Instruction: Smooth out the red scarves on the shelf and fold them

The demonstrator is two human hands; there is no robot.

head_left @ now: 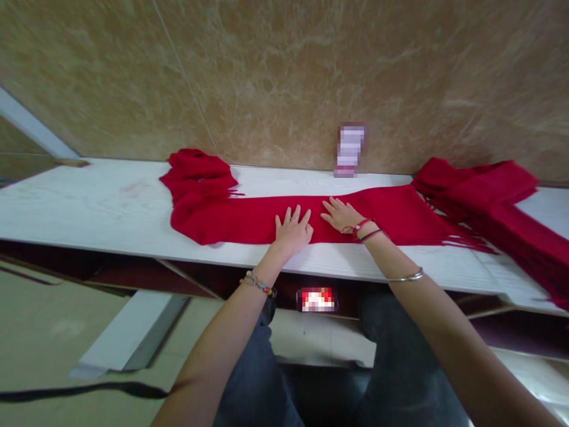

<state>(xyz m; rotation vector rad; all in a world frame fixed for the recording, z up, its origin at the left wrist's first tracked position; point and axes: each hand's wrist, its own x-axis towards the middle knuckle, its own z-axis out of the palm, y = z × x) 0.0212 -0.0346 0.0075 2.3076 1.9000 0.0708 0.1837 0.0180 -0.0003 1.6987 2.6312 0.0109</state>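
A long red fringed scarf (249, 216) lies stretched across a white wooden tabletop (89, 204). Its left end is bunched into a heap (195, 169). My left hand (292, 228) rests flat on the scarf's near edge, fingers spread. My right hand (342, 214) lies flat on the scarf just to the right, fingers stretched toward the left. Both hands press on the cloth and hold nothing. Bracelets circle both wrists.
A pile of more red scarves (498, 196) sits at the table's right end. A blurred upright object (350, 149) stands against the brown marbled wall (284, 77). A white beam (128, 335) lies on the floor at left.
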